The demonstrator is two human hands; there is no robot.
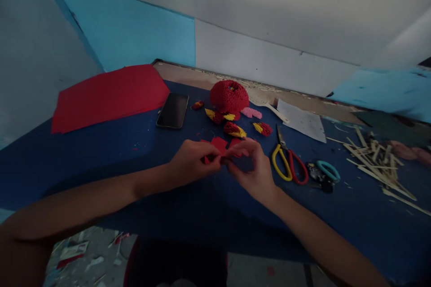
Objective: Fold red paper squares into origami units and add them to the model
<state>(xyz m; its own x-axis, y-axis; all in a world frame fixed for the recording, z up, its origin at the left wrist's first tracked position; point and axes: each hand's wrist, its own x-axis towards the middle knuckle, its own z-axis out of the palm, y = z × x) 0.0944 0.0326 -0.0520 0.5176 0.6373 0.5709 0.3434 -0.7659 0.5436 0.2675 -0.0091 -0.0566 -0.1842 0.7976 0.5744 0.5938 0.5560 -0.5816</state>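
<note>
Over the near middle of the table, my left hand (193, 163) and my right hand (254, 172) meet at the fingertips. Both are closed in a pinch on a small piece of red paper (223, 158), mostly hidden by the fingers. Just beyond them lie several cut red paper pieces (219, 144). Farther back are red and yellow folded-paper parts (235, 129), with a pink one (251, 112) to their right. Behind these stands a rounded red folded-paper body (229, 97) with an opening on top.
Left of the hands are a phone (173, 110) and large red sheets (111, 96). To the right lie scissors (286, 157) with yellow and red handles, a teal-handled tool (326, 172), a white paper (301, 120) and a heap of thin sticks (380, 159). A wall rises behind the table.
</note>
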